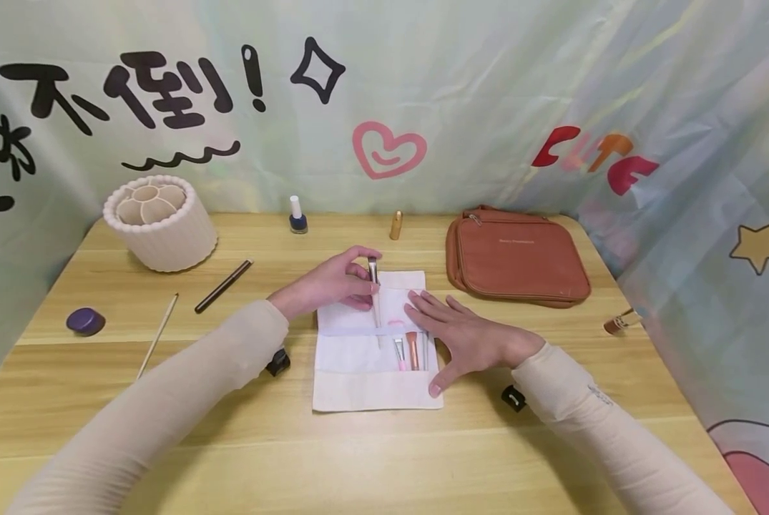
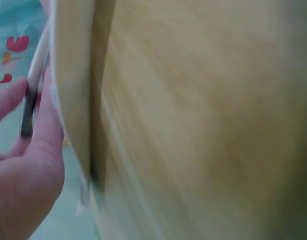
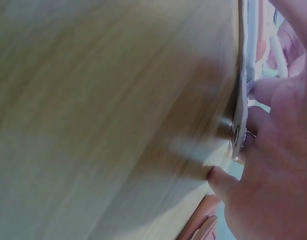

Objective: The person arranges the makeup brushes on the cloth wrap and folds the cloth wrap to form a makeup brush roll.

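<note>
An off-white cloth brush roll (image 1: 376, 393) lies unfolded on the table. My left hand (image 1: 332, 284) pinches a makeup brush (image 1: 373, 270) near its dark head, and the pale handle points down to the roll's cross strap. The same brush (image 2: 28, 112) is between thumb and fingers in the left wrist view. On the roll's right side rests my right hand (image 1: 471, 340), fingers spread and holding nothing. Beside it, a small brush (image 1: 400, 350) and a reddish-brown brush (image 1: 413, 350) sit in the pocket; a further slim handle is partly hidden by that hand.
Behind stand a cream ribbed holder (image 1: 172, 236), a nail polish bottle (image 1: 298, 220) and a gold tube (image 1: 395, 225). A brown zip case (image 1: 519, 257) lies back right. Leftward are a dark pencil (image 1: 223, 287), a thin stick (image 1: 157, 336) and a purple jar (image 1: 86, 321).
</note>
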Demonstrator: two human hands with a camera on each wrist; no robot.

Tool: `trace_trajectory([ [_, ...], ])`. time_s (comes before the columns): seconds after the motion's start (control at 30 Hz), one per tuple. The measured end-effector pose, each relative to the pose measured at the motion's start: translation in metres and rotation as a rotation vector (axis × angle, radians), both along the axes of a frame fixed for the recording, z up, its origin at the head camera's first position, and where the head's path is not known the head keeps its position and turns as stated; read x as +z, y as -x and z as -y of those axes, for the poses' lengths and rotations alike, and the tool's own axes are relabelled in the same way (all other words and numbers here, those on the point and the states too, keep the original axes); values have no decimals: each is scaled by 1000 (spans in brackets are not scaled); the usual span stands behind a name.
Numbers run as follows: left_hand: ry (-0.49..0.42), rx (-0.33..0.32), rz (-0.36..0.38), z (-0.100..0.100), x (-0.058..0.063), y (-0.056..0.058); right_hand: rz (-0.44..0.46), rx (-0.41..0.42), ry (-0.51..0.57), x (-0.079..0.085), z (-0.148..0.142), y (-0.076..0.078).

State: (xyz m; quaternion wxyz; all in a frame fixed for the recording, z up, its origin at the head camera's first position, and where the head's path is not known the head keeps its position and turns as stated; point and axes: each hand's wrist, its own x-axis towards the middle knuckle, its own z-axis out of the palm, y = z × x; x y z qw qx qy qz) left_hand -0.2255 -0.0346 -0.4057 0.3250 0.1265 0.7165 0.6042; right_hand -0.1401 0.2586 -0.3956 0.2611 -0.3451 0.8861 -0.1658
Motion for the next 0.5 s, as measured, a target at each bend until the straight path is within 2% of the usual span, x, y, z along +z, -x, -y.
trace_trajectory([
  [0.37, 130, -247, 4, 8, -1, -10, -5, 3, 10, -1, 1, 0],
  [0.5, 198, -317, -97, 7, 3, -14, -6, 1, 14, -1, 0, -1],
])
